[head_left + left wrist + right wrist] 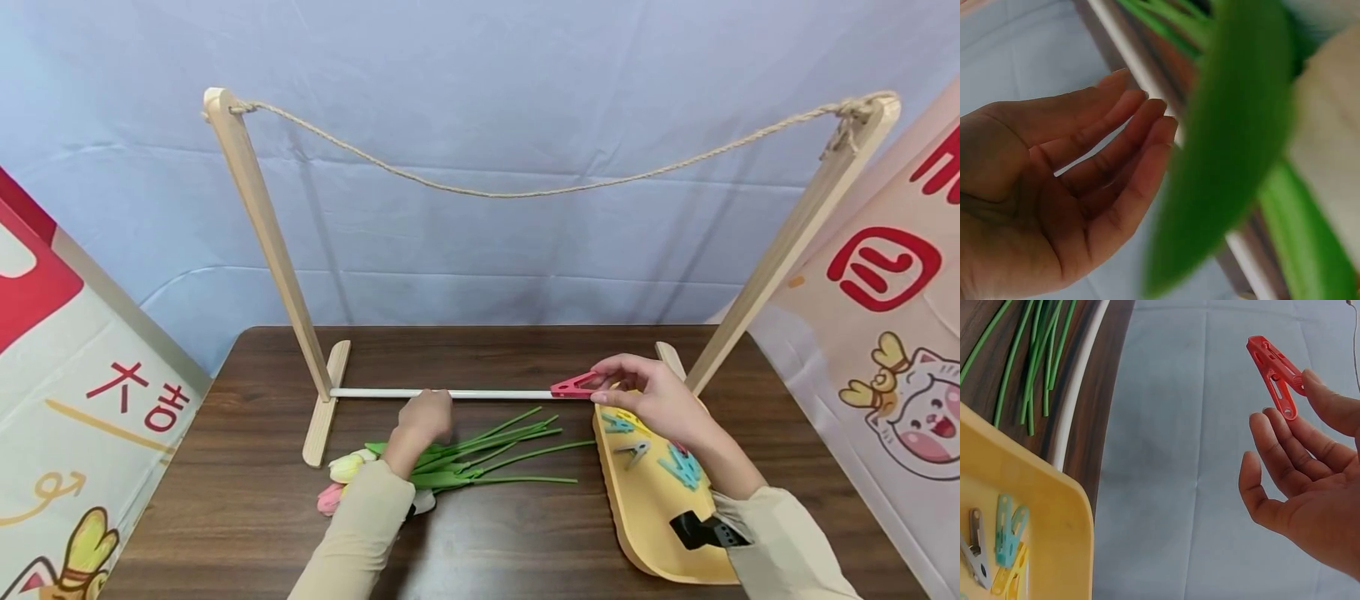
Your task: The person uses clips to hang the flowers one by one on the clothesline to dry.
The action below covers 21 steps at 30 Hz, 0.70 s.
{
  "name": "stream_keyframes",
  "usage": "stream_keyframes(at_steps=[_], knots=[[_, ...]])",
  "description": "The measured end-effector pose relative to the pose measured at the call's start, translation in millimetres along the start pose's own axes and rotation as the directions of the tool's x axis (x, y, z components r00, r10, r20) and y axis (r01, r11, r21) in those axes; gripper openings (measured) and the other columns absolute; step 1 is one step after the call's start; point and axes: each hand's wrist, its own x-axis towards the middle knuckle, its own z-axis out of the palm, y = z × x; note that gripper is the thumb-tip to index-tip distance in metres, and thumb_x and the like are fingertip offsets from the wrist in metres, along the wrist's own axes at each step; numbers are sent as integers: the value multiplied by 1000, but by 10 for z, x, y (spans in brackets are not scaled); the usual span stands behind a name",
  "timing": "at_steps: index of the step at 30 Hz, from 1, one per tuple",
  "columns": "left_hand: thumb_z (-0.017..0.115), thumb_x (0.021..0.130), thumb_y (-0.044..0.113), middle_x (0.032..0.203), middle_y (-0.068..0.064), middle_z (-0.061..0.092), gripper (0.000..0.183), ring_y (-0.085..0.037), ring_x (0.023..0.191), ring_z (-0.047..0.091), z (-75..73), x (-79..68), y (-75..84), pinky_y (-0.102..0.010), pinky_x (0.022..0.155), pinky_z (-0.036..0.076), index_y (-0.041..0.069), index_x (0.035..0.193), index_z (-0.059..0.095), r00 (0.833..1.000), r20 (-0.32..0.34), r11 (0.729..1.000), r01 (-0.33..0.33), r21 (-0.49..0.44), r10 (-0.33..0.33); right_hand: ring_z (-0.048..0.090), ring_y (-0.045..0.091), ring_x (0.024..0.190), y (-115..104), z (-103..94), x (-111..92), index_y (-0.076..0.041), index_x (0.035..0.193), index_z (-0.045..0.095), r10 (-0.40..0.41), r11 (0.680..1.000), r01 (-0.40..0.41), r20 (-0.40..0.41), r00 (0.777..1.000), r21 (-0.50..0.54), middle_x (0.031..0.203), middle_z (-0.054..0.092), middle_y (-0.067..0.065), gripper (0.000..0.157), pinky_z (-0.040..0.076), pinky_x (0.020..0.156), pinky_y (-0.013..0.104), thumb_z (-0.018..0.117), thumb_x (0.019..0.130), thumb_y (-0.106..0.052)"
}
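In the head view my right hand [651, 398] pinches a red clothespin [576, 385] by its handle end, above the far edge of a yellow tray [637, 546]. The right wrist view shows the clothespin [1275, 375] between thumb and fingertips, its clamping end pointing away from the hand. My left hand [426, 417] is over the artificial tulips [347, 467], close to a white rod [510, 394]. Its fingers are loosely bent with nothing between them in the left wrist view, and a green leaf [1229, 144] covers part of that view.
A wooden stand has a left post [266, 225], a right post [787, 250] and a sagging rope [487, 196] tied between them. Teal clothespins [682, 467], a grey clothespin [636, 451] and yellow ones lie in the tray. Green stems [517, 479] extend toward it across the brown table [510, 558].
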Motion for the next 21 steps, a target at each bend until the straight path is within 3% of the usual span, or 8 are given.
stream_keyframes(at_steps=[4,7,21], knots=[[68,73,-4,82,-12,60,17,-20,60,43,94,39,-4,-31,45,32,6,86,62,998,48,998,40,55,-43,59,20,77,26,2,-13,0,102,62,23,1000,-23,1,1000,-8,89,63,8,23,48,64,25,68,82,-9],[72,72,-4,86,-13,62,19,-19,60,47,140,44,9,-30,45,35,6,87,64,996,68,996,44,77,-49,58,19,77,35,1,-17,0,102,62,30,999,-30,2,1000,-15,88,62,8,23,48,63,25,68,82,-10],[63,78,-8,70,-9,55,14,-15,51,36,145,8,1,-26,43,29,4,82,62,993,118,996,-3,90,-7,57,17,75,67,-23,-48,-2,102,63,55,997,-54,10,998,-54,86,62,5,24,45,61,26,69,82,-15]])
